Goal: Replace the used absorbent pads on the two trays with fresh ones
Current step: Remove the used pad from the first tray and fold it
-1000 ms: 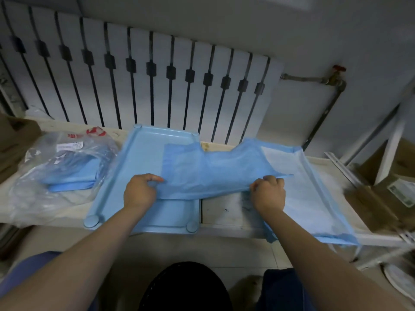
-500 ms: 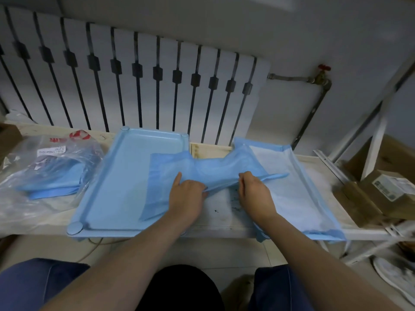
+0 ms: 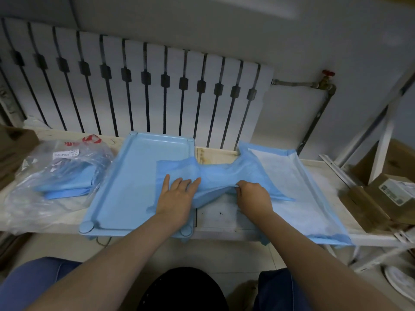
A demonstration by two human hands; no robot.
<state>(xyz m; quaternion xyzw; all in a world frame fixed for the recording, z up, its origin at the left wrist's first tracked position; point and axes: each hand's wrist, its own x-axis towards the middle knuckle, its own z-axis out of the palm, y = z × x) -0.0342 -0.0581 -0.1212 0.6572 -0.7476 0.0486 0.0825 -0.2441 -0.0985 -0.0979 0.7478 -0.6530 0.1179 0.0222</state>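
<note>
Right pad (image 3: 303, 194) lies spread; left tray (image 3: 125, 187) (mostly bare) awaits the blue pad (image 3: 215, 176), left hand (image 3: 177, 198) pressing flat, right hand (image 3: 253, 196) pinching.

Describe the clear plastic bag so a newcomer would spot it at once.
Below the white radiator runs a pale shelf. At its left end, beside the blue tray, lies the clear plastic bag. It alone is see-through, with folded blue sheets inside.

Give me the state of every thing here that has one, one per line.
left tray, mostly bare, blue pad overlapping its right side
blue pad, bunched, bridging the gap rightward
left hand, flat, pressing the blue pad
right hand, pinching the blue pad's edge
plastic bag, lying at left, folded pads inside
</note>
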